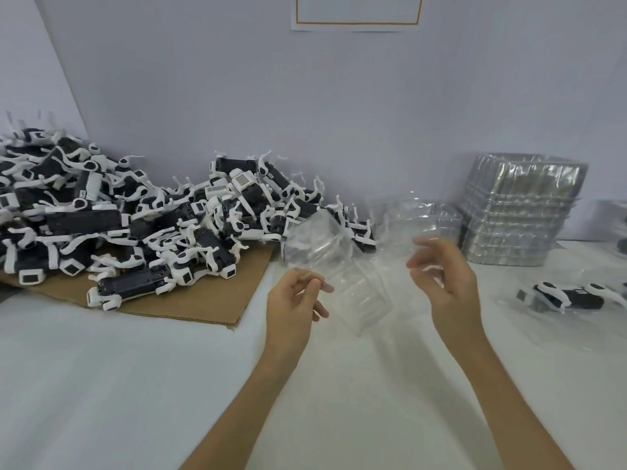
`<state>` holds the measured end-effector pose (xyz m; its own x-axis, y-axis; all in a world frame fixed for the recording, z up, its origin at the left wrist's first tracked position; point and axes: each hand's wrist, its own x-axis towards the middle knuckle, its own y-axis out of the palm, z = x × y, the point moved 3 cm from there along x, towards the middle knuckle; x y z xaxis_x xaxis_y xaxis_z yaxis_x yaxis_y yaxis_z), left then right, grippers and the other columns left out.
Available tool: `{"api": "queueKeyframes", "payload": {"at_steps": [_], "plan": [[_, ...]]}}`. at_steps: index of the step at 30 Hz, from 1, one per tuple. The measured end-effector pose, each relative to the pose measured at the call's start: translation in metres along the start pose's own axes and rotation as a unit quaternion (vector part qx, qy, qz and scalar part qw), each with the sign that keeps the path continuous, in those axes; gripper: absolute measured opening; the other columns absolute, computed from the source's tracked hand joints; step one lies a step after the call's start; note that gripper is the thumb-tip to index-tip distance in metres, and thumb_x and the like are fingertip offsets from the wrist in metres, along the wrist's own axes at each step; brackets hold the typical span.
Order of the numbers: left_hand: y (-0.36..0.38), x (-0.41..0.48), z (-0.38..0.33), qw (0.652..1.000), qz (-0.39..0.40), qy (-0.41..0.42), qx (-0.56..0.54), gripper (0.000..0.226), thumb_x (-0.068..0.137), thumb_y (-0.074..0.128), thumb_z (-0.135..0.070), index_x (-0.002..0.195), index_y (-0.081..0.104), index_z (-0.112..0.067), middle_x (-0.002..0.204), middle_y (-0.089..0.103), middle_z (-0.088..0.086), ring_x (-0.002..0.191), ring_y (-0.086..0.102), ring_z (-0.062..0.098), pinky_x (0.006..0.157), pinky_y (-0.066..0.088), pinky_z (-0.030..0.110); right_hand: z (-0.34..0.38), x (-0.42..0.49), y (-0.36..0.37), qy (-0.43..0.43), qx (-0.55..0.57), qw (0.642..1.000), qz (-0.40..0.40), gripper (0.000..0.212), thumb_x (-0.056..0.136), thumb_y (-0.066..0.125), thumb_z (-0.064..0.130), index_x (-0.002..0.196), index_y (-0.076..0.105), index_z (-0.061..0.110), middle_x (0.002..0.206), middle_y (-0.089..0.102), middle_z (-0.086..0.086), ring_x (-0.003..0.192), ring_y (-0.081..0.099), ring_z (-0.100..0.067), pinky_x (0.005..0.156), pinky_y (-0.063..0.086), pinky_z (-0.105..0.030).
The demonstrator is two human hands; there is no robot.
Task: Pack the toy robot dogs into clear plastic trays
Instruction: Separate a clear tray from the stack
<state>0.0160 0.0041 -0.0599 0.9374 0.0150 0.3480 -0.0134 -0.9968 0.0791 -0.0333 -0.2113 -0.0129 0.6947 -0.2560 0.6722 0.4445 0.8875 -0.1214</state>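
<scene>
Head view shows the left hand (298, 293) pinching a clear tray (342, 266) above the tabletop (101, 385), right hand (441, 276) half-curled with grip unclear, toy robot dogs (135, 215) heaped left, so best set the flimsy tray flat before loading.

No text can be read. A paper sign (357, 15) with an orange border hangs on the wall (220, 79), its writing cut off at the top edge. White stickers on two toy robot dogs (135, 212) show a barcode (216, 190) and a dotted code square (240, 180), both too small to make out.
</scene>
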Motion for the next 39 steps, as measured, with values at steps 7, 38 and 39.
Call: {"api": "queueKeyframes", "payload": {"at_steps": [7, 38, 39], "plan": [[0.004, -0.003, -0.001, 1.000, 0.005, -0.025, -0.015, 0.018, 0.102, 0.047, 0.000, 0.096, 0.062, -0.007, 0.086, 0.076, 0.003, 0.058, 0.064, 0.016, 0.057, 0.051, 0.027, -0.002, 0.001, -0.006, -0.039, -0.125, 0.990, -0.054, 0.044, 0.086, 0.061, -0.004, 0.115, 0.058, 0.028, 0.091, 0.064, 0.007, 0.096, 0.060, -0.023, 0.093, 0.042, -0.029], [-0.016, 0.012, 0.006, 0.935, -0.016, -0.131, -0.330, 0.018, 0.105, 0.047, -0.013, 0.094, 0.057, -0.023, 0.112, 0.072, -0.008, 0.086, 0.071, 0.011, 0.084, 0.045, 0.033, 0.002, -0.026, 0.043, 0.023, -0.215, 0.960, 0.177, 0.020, 0.088, 0.068, 0.015, 0.091, 0.071, 0.035, 0.087, 0.065, 0.016, 0.080, 0.062, -0.010, 0.074, 0.050, -0.024], [-0.014, 0.011, 0.003, 0.941, -0.003, -0.122, -0.316, 0.016, 0.104, 0.048, -0.013, 0.095, 0.057, -0.022, 0.112, 0.072, -0.007, 0.083, 0.069, 0.011, 0.083, 0.045, 0.032, 0.006, -0.023, 0.038, -0.015, -0.195, 0.974, 0.110, 0.029, 0.087, 0.071, 0.011, 0.101, 0.069, 0.037, 0.093, 0.063, 0.017, 0.082, 0.062, -0.011, 0.074, 0.047, -0.016]]}}
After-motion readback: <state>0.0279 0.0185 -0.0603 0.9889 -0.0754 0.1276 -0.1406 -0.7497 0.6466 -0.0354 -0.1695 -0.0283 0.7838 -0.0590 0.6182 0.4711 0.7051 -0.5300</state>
